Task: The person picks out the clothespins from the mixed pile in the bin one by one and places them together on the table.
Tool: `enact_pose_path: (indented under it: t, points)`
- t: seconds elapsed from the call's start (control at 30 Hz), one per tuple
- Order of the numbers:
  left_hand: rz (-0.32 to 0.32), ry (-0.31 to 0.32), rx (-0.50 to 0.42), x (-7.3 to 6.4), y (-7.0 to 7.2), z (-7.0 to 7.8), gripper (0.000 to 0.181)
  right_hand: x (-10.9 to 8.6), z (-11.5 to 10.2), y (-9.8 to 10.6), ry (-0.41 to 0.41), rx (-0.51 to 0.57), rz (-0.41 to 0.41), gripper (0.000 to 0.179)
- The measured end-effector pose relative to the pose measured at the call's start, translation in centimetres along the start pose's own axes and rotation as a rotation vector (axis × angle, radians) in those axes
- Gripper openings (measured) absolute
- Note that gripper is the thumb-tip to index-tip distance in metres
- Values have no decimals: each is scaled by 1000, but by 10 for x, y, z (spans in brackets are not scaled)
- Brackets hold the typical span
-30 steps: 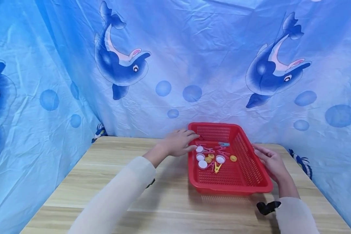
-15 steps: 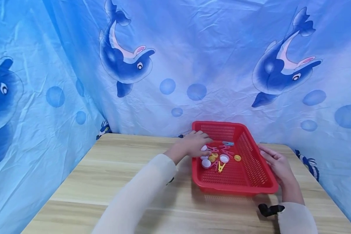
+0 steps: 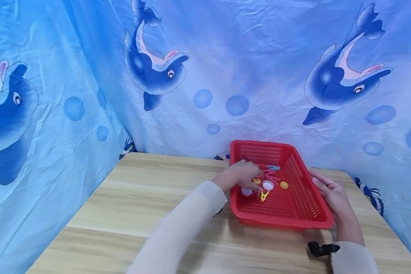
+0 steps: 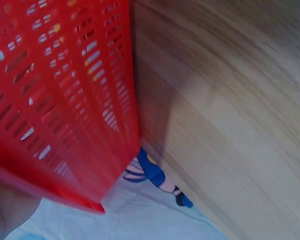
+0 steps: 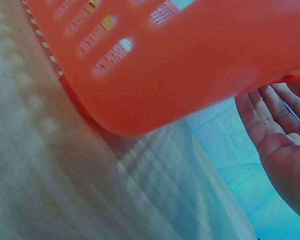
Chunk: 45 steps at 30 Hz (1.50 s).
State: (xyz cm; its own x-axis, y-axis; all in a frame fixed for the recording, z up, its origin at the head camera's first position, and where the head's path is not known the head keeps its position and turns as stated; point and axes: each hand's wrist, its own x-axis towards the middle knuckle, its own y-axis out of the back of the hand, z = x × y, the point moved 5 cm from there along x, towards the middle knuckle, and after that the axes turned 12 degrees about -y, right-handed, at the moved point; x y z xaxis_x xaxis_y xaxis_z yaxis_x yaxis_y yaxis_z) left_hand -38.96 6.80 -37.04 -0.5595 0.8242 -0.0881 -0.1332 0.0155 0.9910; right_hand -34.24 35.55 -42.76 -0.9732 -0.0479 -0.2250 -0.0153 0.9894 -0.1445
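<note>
A red plastic basket (image 3: 284, 222) stands on the table, with small clothespins and round caps inside. My left hand (image 3: 244, 175) reaches over its left rim, thumb and fingers spread low among them. Near those fingertips are a yellow clothespin (image 3: 264, 196), a white cap (image 3: 268, 185) and pink clothespins (image 3: 271, 177). Farther off lie a blue clothespin (image 3: 273, 168) and a yellow cap (image 3: 284, 185). Part of the pile is hidden beneath the hand. At the basket's right side my right hand (image 3: 335, 196) touches the rim; the right wrist view shows its fingers (image 5: 270, 107) extended under the rim.
The wooden table (image 3: 123, 205) extends left and in front of the basket. A blue curtain (image 3: 205, 68) printed with dolphins hangs close behind and along the sides. A black strap piece (image 3: 323, 249) sits at the right sleeve's cuff.
My left hand has moved right, from the basket's left rim to down among the caps and clothespins. The right hand stays at the right rim. The head view has shifted slightly left.
</note>
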Motion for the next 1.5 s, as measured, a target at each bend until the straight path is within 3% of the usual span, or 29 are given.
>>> enact_pose_path:
  t: [0.13, 0.4, 0.7, 0.93, 1.13, 1.3, 1.5]
  points:
    - [-49, 2, -28, 6, -6, 6, 68, -1, 0, -1, -2, -4, 2, 66]
    - [-126, 32, -189, 8, -13, 11, 64, -3, 0, -2, -16, 26, 10, 63]
    - [-143, 58, -214, 11, -24, 5, 53, -3, 2, -3, 9, -7, 11, 62]
    - [-141, 56, -459, 14, -28, 7, 49, -2, 3, -1, 10, -4, 14, 65]
    - [-121, 41, -485, 15, -27, 10, 41, -1, 3, 0, 5, -4, 21, 63]
    - [-147, 33, -471, 15, -27, 11, 36, -2, 2, 1, 2, -6, 17, 66]
    - [-157, 62, -494, 13, -25, 12, 33, -2, 2, 1, -5, -4, 22, 67]
